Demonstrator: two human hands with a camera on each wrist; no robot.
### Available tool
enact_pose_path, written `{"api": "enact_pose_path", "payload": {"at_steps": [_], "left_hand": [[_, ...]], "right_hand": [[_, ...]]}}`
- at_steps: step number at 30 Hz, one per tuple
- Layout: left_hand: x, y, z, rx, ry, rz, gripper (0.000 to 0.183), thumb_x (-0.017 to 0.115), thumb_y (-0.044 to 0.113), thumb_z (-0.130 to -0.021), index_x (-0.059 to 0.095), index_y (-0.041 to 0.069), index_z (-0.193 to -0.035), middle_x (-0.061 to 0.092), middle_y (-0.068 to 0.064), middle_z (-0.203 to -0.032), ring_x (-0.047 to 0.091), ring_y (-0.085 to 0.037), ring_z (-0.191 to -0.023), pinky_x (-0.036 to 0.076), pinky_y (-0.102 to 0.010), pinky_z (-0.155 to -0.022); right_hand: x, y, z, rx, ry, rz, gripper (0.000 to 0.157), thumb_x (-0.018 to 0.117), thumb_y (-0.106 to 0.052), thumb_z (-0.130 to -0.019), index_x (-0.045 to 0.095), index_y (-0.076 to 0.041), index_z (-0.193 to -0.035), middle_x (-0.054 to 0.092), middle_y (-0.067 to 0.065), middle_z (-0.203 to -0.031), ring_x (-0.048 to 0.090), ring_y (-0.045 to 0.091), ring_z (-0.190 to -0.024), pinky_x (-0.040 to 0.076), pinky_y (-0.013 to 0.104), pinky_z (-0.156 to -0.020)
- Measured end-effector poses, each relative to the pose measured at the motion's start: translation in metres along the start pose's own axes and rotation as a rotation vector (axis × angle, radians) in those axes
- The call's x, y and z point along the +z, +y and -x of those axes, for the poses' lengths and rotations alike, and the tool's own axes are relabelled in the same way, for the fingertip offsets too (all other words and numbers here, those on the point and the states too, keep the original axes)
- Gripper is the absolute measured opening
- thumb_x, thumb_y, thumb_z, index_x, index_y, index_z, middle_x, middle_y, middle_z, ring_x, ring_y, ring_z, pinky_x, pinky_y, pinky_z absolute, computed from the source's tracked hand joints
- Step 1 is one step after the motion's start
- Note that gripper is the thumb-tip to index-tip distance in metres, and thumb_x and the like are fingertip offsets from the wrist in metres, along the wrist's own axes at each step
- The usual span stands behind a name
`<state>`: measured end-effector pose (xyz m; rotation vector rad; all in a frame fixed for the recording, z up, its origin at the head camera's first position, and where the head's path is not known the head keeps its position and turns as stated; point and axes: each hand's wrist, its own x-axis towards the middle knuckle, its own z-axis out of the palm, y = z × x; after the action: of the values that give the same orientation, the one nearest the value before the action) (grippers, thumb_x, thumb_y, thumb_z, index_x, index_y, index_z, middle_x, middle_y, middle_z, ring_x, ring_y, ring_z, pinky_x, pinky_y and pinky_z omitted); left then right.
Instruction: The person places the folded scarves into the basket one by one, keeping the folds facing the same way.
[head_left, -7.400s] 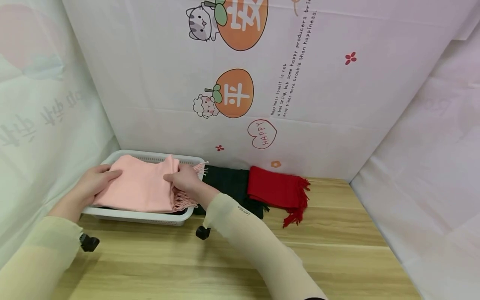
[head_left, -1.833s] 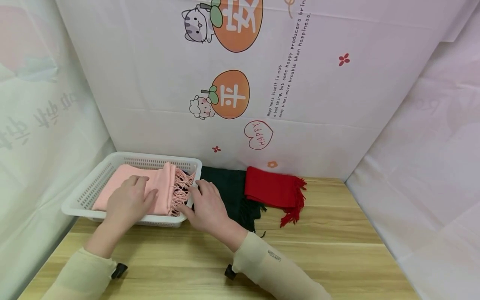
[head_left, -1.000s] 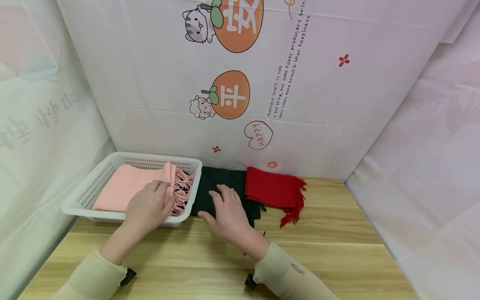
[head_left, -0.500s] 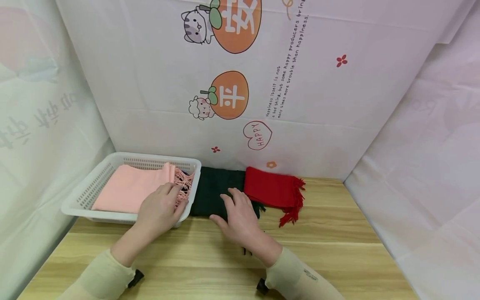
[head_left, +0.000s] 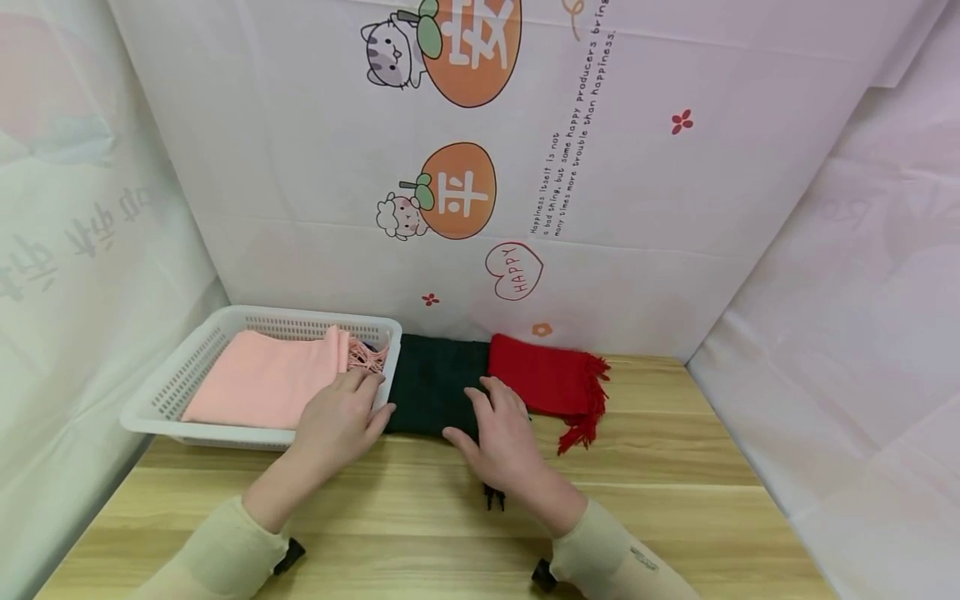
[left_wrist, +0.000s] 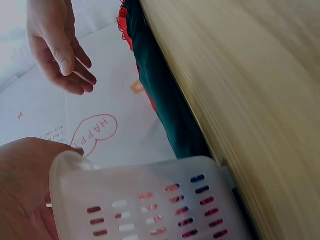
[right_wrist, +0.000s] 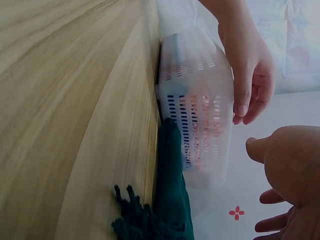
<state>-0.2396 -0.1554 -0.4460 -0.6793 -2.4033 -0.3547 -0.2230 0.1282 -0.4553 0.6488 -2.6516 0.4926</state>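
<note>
A folded pink scarf (head_left: pixel 262 379) lies in the white plastic basket (head_left: pixel 180 367), its fringe toward the right end. Over the basket's front right corner is my left hand (head_left: pixel 341 421), fingers relaxed and holding nothing; in the left wrist view it appears beside the basket wall (left_wrist: pixel 135 195). My right hand (head_left: pixel 498 437) hovers with spread fingers over the right part of a folded dark green scarf (head_left: pixel 435 383). The right wrist view shows this hand (right_wrist: pixel 295 170) raised above the green scarf (right_wrist: pixel 172 185), with dark fringe hanging toward the table's front.
A folded red scarf (head_left: pixel 543 379) with fringe on its right side adjoins the green one. The wooden table (head_left: pixel 660 500) meets a printed white cloth backdrop (head_left: pixel 315 208) behind, with white cloth walls at both sides. Something dark blue shows through the basket's holes.
Earlier both hands gripped the pink scarf above the basket; it now lies inside, let go. Both hands have since moved right, the right one from the basket's edge to over the green scarf.
</note>
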Motion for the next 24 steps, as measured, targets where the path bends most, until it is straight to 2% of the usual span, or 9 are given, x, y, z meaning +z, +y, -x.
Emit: {"api": "enact_pose_path", "payload": {"at_steps": [9,15,20,24], "left_hand": [[0.008,0.011,-0.007,0.018,-0.017,0.005,0.047,0.087,0.026,-0.097,0.073,-0.007,-0.127,0.072,-0.024,-0.12,0.073,-0.042,-0.11,0.063,-0.055,-0.094],[0.014,0.017,-0.011,0.034,-0.012,-0.008,0.047,0.088,0.028,-0.097,0.073,-0.006,-0.125,0.072,-0.023,-0.119,0.072,-0.041,-0.11,0.062,-0.055,-0.094],[0.017,0.023,-0.015,0.04,-0.017,-0.004,0.045,0.087,0.029,-0.097,0.074,-0.004,-0.125,0.073,-0.023,-0.121,0.072,-0.04,-0.111,0.062,-0.056,-0.094],[0.021,0.027,-0.018,0.042,-0.028,0.0,0.044,0.086,0.03,-0.098,0.074,-0.002,-0.126,0.073,-0.022,-0.123,0.072,-0.041,-0.114,0.06,-0.057,-0.101]], "right_hand": [[-0.004,0.013,0.005,0.025,-0.001,-0.008,0.072,0.083,-0.044,-0.101,0.058,0.0,-0.152,0.05,0.026,-0.16,0.048,0.045,-0.148,0.04,0.066,-0.124],[-0.008,0.024,0.009,0.057,-0.009,0.0,0.073,0.083,-0.043,-0.101,0.056,-0.001,-0.153,0.049,0.026,-0.16,0.047,0.045,-0.148,0.039,0.066,-0.124],[-0.011,0.034,0.011,0.068,0.022,0.019,0.072,0.084,-0.043,-0.1,0.056,-0.001,-0.152,0.051,0.026,-0.158,0.049,0.046,-0.146,0.041,0.067,-0.122],[-0.013,0.039,0.012,0.093,0.019,0.023,0.074,0.084,-0.044,-0.1,0.055,-0.001,-0.154,0.05,0.025,-0.159,0.049,0.046,-0.147,0.04,0.066,-0.124]]}}
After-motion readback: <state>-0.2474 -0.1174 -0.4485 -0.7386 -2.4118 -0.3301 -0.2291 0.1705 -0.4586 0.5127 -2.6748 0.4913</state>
